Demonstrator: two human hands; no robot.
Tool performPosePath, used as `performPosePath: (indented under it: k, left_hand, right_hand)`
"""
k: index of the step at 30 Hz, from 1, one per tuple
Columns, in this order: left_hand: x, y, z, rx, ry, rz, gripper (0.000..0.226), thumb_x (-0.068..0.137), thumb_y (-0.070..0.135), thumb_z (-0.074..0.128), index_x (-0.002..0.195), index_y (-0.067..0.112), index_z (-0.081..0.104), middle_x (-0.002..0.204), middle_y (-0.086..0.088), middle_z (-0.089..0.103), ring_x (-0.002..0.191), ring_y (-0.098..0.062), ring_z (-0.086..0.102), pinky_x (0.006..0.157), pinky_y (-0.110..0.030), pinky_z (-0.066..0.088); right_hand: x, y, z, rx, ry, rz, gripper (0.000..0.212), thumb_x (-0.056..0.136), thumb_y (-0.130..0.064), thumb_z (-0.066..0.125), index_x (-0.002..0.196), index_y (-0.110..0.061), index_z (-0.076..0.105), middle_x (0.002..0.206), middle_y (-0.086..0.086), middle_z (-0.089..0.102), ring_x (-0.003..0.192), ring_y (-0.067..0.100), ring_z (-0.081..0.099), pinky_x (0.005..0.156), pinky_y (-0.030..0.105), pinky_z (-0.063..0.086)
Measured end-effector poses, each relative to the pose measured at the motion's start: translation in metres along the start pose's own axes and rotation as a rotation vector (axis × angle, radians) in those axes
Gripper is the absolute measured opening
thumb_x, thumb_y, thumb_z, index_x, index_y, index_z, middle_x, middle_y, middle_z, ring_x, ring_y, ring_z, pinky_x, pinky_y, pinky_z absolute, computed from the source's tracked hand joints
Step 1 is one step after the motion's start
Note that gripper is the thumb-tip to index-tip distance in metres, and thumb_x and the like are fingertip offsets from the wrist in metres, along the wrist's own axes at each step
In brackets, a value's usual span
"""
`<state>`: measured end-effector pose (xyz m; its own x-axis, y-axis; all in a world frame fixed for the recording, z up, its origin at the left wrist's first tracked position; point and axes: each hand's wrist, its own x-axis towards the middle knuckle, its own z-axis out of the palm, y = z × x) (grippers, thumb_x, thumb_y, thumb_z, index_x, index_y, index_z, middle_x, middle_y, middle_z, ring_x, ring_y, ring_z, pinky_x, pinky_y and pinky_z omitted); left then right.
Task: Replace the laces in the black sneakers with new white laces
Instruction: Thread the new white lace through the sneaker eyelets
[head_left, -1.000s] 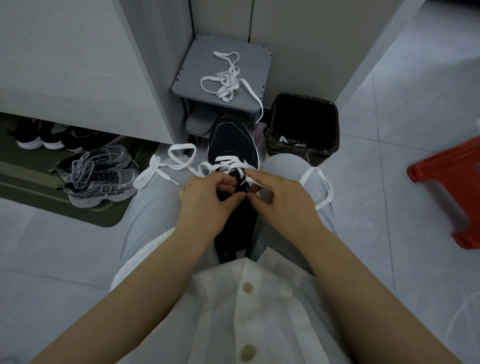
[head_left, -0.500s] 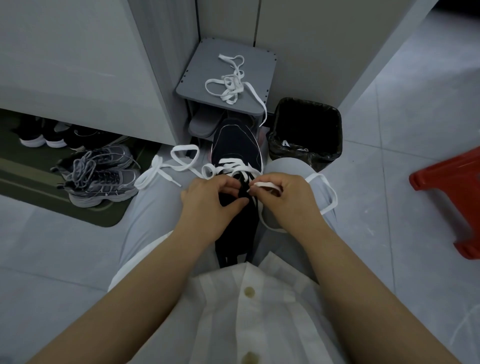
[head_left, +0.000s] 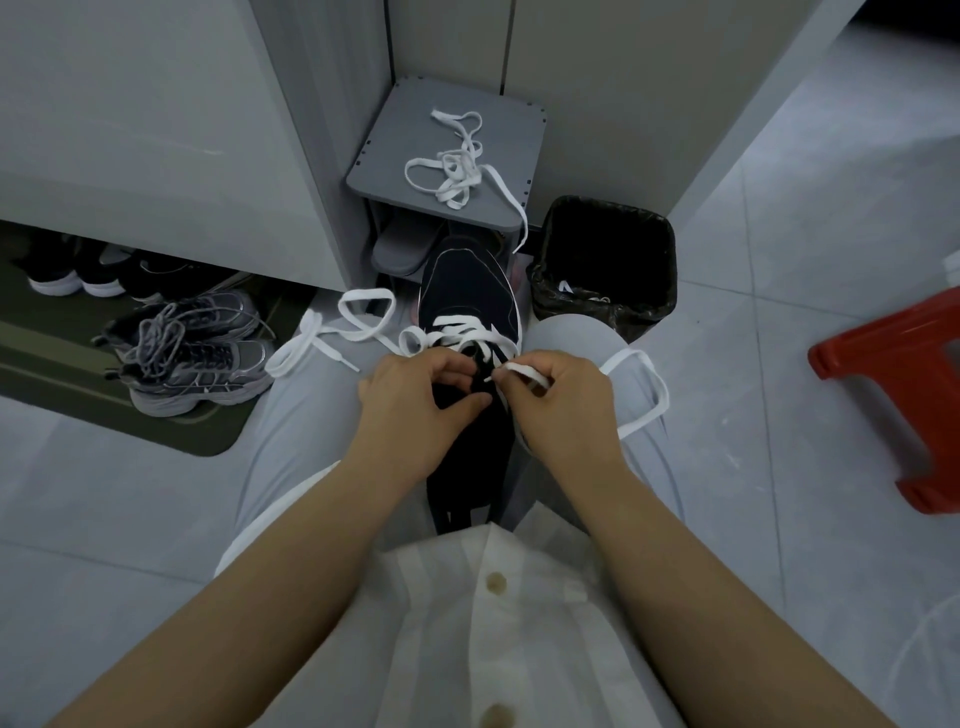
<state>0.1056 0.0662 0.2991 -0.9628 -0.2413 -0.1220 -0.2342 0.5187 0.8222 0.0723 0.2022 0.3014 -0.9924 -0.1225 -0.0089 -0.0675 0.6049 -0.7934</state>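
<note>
Head view: sneaker (head_left: 467, 291) eyelets beneath left hand (head_left: 410, 402).

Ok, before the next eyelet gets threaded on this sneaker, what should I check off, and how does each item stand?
1. Right hand pinches the white lace near its tip: ok.
2. Left hand grips the black sneaker at the eyelets: ok.
3. Next eyelet exposed: cannot tell, it is dark there and behind the fingers.
4. Lace slack lies loose on both sides, unsnagged: ok.
5. Spare lace waiting on the grey stand: ok.
</note>
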Motion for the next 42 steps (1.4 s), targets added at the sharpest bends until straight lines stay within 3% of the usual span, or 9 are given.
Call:
performPosePath:
  k: [3, 8, 13, 16, 19, 23, 25, 31, 42]
  left_hand:
    - [0.000, 0.000, 0.000, -0.007, -0.006, 0.001, 0.023, 0.072, 0.027, 0.076, 0.092, 0.028, 0.065, 0.076, 0.023, 0.061, 0.094, -0.010, 0.062, 0.097, -0.047, 0.040]
    - [0.001, -0.002, -0.001, 0.051, -0.026, 0.043, 0.027, 0.076, 0.027, 0.073, 0.102, 0.024, 0.068, 0.076, 0.027, 0.056, 0.097, -0.014, 0.061, 0.096, -0.047, 0.041]
    - [0.001, -0.008, -0.002, 0.091, -0.060, 0.078, 0.025, 0.083, 0.016, 0.063, 0.106, 0.026, 0.066, 0.079, 0.028, 0.056, 0.102, -0.016, 0.059, 0.096, -0.047, 0.040]
    - [-0.002, -0.004, 0.003, 0.186, 0.007, 0.045, 0.025, 0.085, 0.016, 0.062, 0.108, 0.025, 0.064, 0.083, 0.021, 0.057, 0.106, -0.019, 0.053, 0.098, -0.034, 0.031]
    - [-0.005, 0.001, 0.006, 0.252, 0.058, 0.026, 0.021, 0.090, 0.023, 0.055, 0.109, 0.026, 0.063, 0.097, 0.009, 0.065, 0.108, -0.019, 0.049, 0.081, -0.023, 0.017]
    - [-0.001, 0.000, 0.005, 0.142, 0.024, 0.003, 0.021, 0.081, 0.033, 0.066, 0.101, 0.025, 0.066, 0.085, 0.015, 0.062, 0.102, -0.013, 0.057, 0.100, -0.034, 0.031]
    - [0.001, -0.002, 0.003, 0.061, 0.001, -0.019, 0.020, 0.076, 0.027, 0.072, 0.094, 0.027, 0.066, 0.080, 0.020, 0.060, 0.096, -0.010, 0.062, 0.100, -0.043, 0.038]
    - [0.003, -0.002, 0.002, -0.024, -0.030, -0.034, 0.026, 0.074, 0.021, 0.074, 0.082, 0.038, 0.056, 0.079, 0.023, 0.060, 0.090, -0.006, 0.063, 0.099, -0.046, 0.041]
    - [0.001, -0.005, -0.003, -0.058, -0.086, 0.014, 0.028, 0.072, 0.023, 0.076, 0.089, 0.038, 0.059, 0.085, 0.024, 0.062, 0.093, 0.000, 0.062, 0.100, -0.046, 0.039]
  right_hand:
    - [-0.007, 0.003, 0.005, -0.045, 0.084, -0.101, 0.008, 0.082, -0.015, 0.066, 0.077, -0.009, 0.068, 0.076, 0.003, 0.064, 0.068, 0.011, 0.054, 0.063, 0.018, 0.041]
    - [-0.011, 0.007, 0.011, -0.122, 0.038, -0.229, 0.010, 0.081, -0.012, 0.057, 0.081, -0.010, 0.068, 0.085, 0.003, 0.063, 0.078, 0.011, 0.051, 0.064, 0.016, 0.037]
    - [0.005, 0.002, -0.001, 0.075, -0.098, 0.068, 0.018, 0.083, -0.016, 0.062, 0.068, -0.006, 0.067, 0.064, 0.007, 0.064, 0.066, 0.023, 0.059, 0.063, 0.035, 0.048]
    - [0.000, 0.003, 0.003, -0.042, -0.072, -0.079, 0.012, 0.082, -0.014, 0.063, 0.072, -0.009, 0.068, 0.070, 0.002, 0.063, 0.067, 0.016, 0.056, 0.063, 0.028, 0.044]
    - [-0.007, 0.009, 0.006, -0.091, -0.032, -0.199, 0.006, 0.081, -0.008, 0.063, 0.080, -0.010, 0.069, 0.080, 0.004, 0.063, 0.072, 0.014, 0.056, 0.063, 0.017, 0.039]
    - [-0.005, 0.009, 0.006, -0.076, -0.031, -0.224, 0.007, 0.082, -0.010, 0.061, 0.082, -0.009, 0.068, 0.082, 0.003, 0.063, 0.074, 0.014, 0.057, 0.065, 0.022, 0.043]
    - [-0.002, 0.007, 0.006, -0.030, -0.030, -0.129, 0.009, 0.084, -0.014, 0.062, 0.081, -0.008, 0.067, 0.080, 0.004, 0.065, 0.076, 0.017, 0.059, 0.068, 0.027, 0.046]
    - [0.003, 0.007, 0.001, 0.173, -0.093, 0.093, 0.012, 0.084, -0.009, 0.059, 0.072, -0.011, 0.063, 0.069, 0.000, 0.067, 0.073, 0.020, 0.068, 0.075, 0.045, 0.055]
    - [-0.006, 0.009, -0.002, 0.063, -0.065, -0.110, 0.007, 0.082, -0.012, 0.065, 0.078, -0.013, 0.070, 0.079, -0.002, 0.065, 0.075, 0.008, 0.059, 0.071, 0.019, 0.046]
